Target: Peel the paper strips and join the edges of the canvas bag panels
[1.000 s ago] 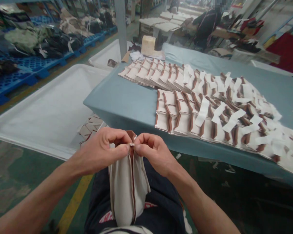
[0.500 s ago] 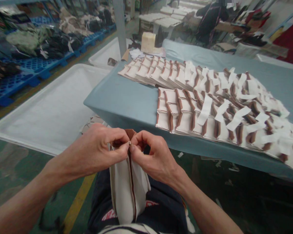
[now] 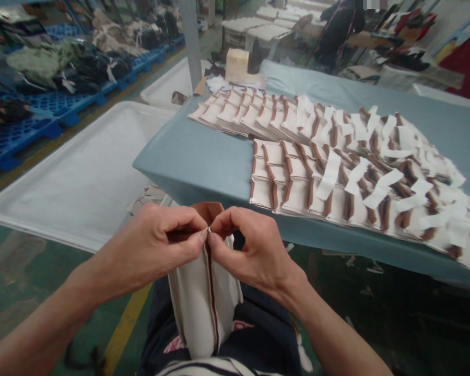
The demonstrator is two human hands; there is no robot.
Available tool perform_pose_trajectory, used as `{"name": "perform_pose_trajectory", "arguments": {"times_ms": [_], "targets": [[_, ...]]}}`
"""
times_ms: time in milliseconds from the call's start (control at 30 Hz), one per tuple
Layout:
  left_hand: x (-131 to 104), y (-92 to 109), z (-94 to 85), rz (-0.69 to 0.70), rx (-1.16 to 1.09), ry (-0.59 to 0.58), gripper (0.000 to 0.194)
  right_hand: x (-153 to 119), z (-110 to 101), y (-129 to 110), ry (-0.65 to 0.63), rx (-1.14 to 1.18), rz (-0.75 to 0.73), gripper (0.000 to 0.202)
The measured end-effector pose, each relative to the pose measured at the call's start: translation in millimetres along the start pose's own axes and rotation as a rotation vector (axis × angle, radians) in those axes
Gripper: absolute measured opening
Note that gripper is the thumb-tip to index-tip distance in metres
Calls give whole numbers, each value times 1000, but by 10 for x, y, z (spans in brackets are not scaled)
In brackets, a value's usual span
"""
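Observation:
A white fabric piece (image 3: 196, 308) with a narrow brown strip down its middle hangs upright over my lap. My left hand (image 3: 168, 237) pinches its top edge between thumb and forefinger, left of the brown strip. Close against it, my right hand (image 3: 245, 245) pinches the same edge from the right, and the fingertips of both hands nearly touch. Something tiny and pale shows between the fingertips, too small to name. Behind the fingers rises a brown flap (image 3: 209, 210). The rest of the upper edge is hidden by my hands.
On the blue-covered table (image 3: 196, 162) lie rows of white fabric pieces with brown edging (image 3: 297, 180), several topped by white paper strips (image 3: 329, 175). A large white tray (image 3: 74, 177) stands at the left. Behind are blue pallets (image 3: 43, 112) with bundles and a person in dark clothes (image 3: 339, 34).
Both hands keep their pinch at the top edge. The brown flap behind the fingers shows more, and the white fabric has spread slightly to the left.

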State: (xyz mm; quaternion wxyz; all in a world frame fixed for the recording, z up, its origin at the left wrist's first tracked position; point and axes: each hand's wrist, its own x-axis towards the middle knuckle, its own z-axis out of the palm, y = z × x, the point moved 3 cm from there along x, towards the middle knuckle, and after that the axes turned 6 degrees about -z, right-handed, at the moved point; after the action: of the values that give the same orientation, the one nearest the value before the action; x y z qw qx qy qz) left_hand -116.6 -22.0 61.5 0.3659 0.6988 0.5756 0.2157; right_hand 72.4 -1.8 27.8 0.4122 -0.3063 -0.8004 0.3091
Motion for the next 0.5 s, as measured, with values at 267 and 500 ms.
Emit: {"name": "perform_pose_trajectory", "arguments": {"times_ms": [267,500], "targets": [[-58,201,9,127,180,106,31,64,-110,-158,-118,-69,3,10],[-95,65,147,25,-60,159,28,7,34,-74,-114,369,463,12]]}}
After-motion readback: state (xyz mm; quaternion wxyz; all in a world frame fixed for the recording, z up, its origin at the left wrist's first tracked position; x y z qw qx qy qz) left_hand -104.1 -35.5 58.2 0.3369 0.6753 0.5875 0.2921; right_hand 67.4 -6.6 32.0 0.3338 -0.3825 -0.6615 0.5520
